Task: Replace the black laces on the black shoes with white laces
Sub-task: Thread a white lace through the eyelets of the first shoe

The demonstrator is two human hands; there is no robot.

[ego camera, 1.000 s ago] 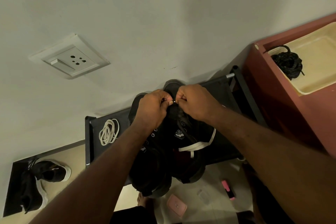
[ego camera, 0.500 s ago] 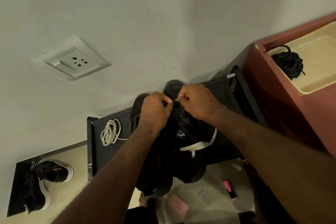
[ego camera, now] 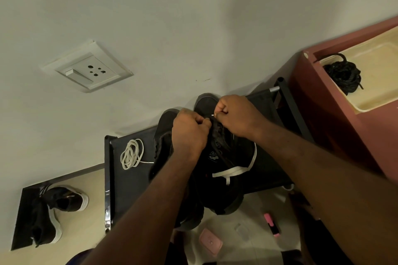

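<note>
Two black shoes (ego camera: 224, 168) stand side by side on a dark shoe rack (ego camera: 127, 183), toes toward the wall. A white lace (ego camera: 233, 171) trails across the right shoe's side. My right hand (ego camera: 237, 114) pinches the white lace's tip above the toe-end eyelets. My left hand (ego camera: 189, 131) grips the shoe's upper edge close beside it, fingers curled. A coiled white lace (ego camera: 131, 154) lies on the rack to the left. A bundle of black laces (ego camera: 342, 75) sits in a cream tray (ego camera: 379, 84) at the right.
A reddish cabinet (ego camera: 336, 135) holds the tray at the right. A wall socket (ego camera: 88, 66) is up on the left. Another black-and-white shoe pair (ego camera: 53, 208) sits on a low shelf lower left. Pink items (ego camera: 210, 242) lie on the floor below.
Both hands stay at the toe-end eyelets. My right hand has lifted slightly, drawing the white lace tip up; the left hand shifted a little lower on the shoe.
</note>
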